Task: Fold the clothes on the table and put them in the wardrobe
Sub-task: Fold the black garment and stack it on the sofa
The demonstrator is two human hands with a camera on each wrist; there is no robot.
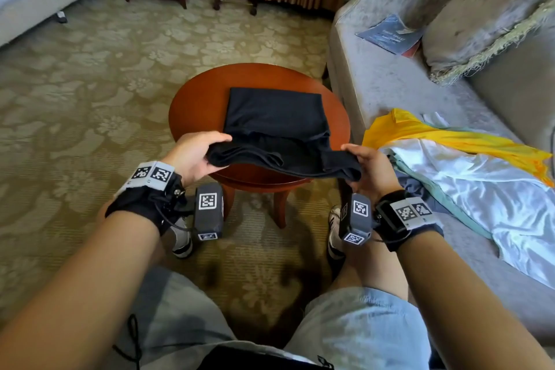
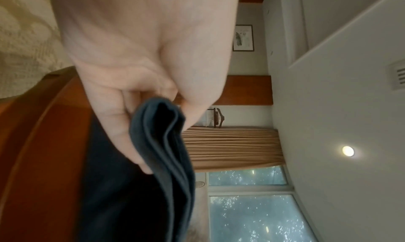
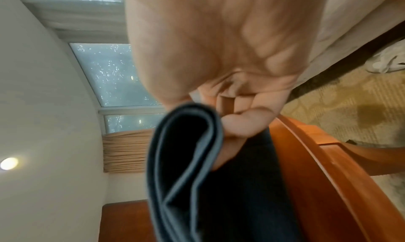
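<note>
Black garment (image 1: pixel 274 117) part-folded on the round surface (image 1: pixel 192 105). Left hand (image 1: pixel 192 156) and right hand (image 1: pixel 372 168) each pinch a near corner, fingers (image 2: pixel 114 124) curled round layered cloth, raised for another fold. Unfolded clothes (image 1: pixel 468 165) wait on the sofa (image 1: pixel 390 75). Wardrobe not visible; nothing stored yet, I judge.

We see soft daylight from the large glass window (image 3: pixel 109 76) and one glowing round ceiling lamp (image 2: pixel 348 151). Our head view is sharp, bowed at its edges; both wrist views blur close up.
</note>
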